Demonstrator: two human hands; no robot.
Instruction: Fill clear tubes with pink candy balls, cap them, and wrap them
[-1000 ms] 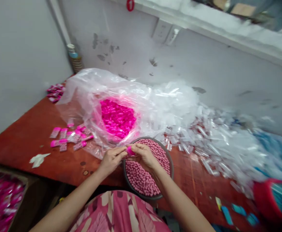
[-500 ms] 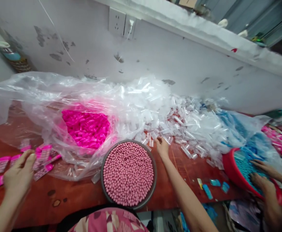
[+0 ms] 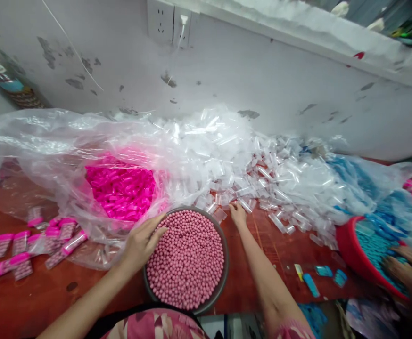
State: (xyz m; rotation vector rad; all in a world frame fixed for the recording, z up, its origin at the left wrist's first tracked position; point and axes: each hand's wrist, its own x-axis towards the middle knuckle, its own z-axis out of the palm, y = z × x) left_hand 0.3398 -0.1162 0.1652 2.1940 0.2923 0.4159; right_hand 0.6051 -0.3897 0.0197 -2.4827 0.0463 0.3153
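Observation:
My left hand [image 3: 139, 242] is at the left rim of a dark round bowl [image 3: 226, 263], its thumb and fingers apart over the edge. Small pink beads [image 3: 186, 259] fill that bowl. Across from it, my right hand [image 3: 239, 215] reaches the front edge of a heap of clear plastic containers [image 3: 241, 186]. Its fingers are bent closed on a clear container there, partly hidden by the fingertips. Bright pink caps [image 3: 121, 186] lie in a clear plastic bag [image 3: 61, 136] behind the bowl. Filled pink-capped containers [image 3: 22, 245] lie loose at the left.
A co-worker's hands [image 3: 404, 263] are in a red basin [image 3: 347, 240] of blue beads at the right. Several blue pieces [image 3: 311, 284] lie on the red-brown table [image 3: 259, 245] beside it. A wall with a socket [image 3: 160, 21] stands behind.
My left hand has moved right, from the filled containers to the bowl's rim. A pink-capped container now lies where it was. My right hand stays at the clear heap.

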